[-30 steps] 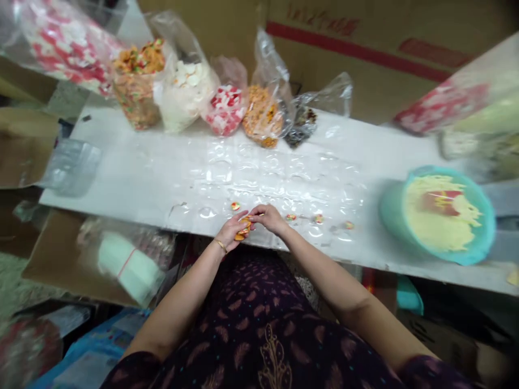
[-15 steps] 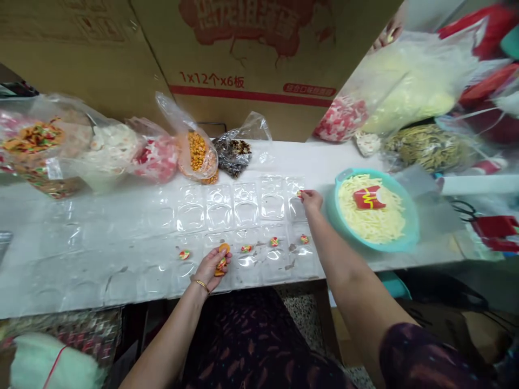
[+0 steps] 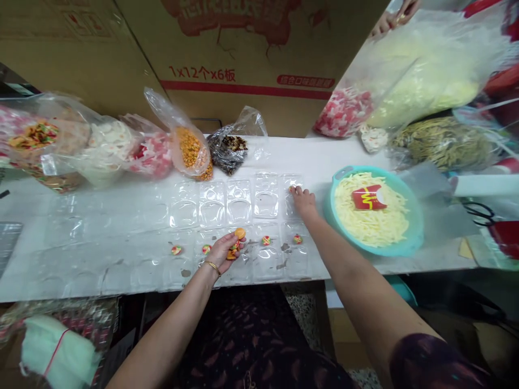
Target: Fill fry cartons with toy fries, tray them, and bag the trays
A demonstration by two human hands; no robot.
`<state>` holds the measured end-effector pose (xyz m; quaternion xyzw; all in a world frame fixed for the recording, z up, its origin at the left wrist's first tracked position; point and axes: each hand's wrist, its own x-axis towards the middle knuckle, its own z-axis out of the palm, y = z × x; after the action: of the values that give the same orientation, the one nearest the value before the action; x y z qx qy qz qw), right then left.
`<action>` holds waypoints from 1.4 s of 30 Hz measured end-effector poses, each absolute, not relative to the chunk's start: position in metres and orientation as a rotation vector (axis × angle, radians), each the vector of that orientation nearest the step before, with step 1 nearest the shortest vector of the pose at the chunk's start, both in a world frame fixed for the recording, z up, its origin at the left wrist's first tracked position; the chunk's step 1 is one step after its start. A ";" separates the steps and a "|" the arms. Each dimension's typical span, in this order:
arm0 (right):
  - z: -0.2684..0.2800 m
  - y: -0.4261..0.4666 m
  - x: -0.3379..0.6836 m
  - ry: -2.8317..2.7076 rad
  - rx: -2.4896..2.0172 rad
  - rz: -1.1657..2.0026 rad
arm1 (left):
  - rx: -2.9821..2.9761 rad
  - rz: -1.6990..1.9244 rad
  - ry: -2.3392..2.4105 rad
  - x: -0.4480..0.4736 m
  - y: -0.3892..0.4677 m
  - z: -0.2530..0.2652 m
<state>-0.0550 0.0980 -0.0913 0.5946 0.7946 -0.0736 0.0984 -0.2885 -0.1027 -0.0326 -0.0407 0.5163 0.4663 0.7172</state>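
Observation:
My left hand (image 3: 227, 252) is closed around several small burger-shaped pieces (image 3: 240, 233), orange with red, green and yellow patches. It hovers over the near row of clear plastic blister trays (image 3: 265, 263). My right hand (image 3: 304, 202) reaches to the far-right tray compartment, its fingers pinched on a small burger-shaped piece (image 3: 291, 188) that is mostly hidden by the fingertips. Similar colourful pieces lie singly in the near row: one at the left (image 3: 175, 249), one beside my left wrist (image 3: 206, 249), and others farther right (image 3: 266, 240).
A turquoise basin (image 3: 379, 251) of pale yellow strips with a red fries-box piece (image 3: 368, 198) stands at the right. Bags of small parts (image 3: 190, 151) line the back before a large carton (image 3: 243, 48). Scissors (image 3: 478, 213) lie far right. Another person's hands (image 3: 395, 19) show at top right.
My left hand has moved right along the near row, uncovering a colourful piece beside its wrist. My right hand stays at the far-right compartment, its piece now less visible. The view has shifted slightly.

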 end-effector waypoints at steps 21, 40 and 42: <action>-0.064 0.074 -0.077 2.500 1.979 -0.806 | -0.009 1.089 1.225 -0.261 -0.092 -0.027; -0.092 0.109 -0.140 2.660 1.522 -0.378 | -0.401 1.249 1.036 -0.310 -0.136 -0.024; -0.091 0.108 -0.138 2.648 1.431 -0.298 | -0.397 1.269 1.021 -0.311 -0.135 -0.022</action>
<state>-0.1378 0.1083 -0.0912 0.4724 0.8740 -0.0983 0.0582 -0.3107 -0.1345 -0.0218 -0.1762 0.4526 0.5627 0.6689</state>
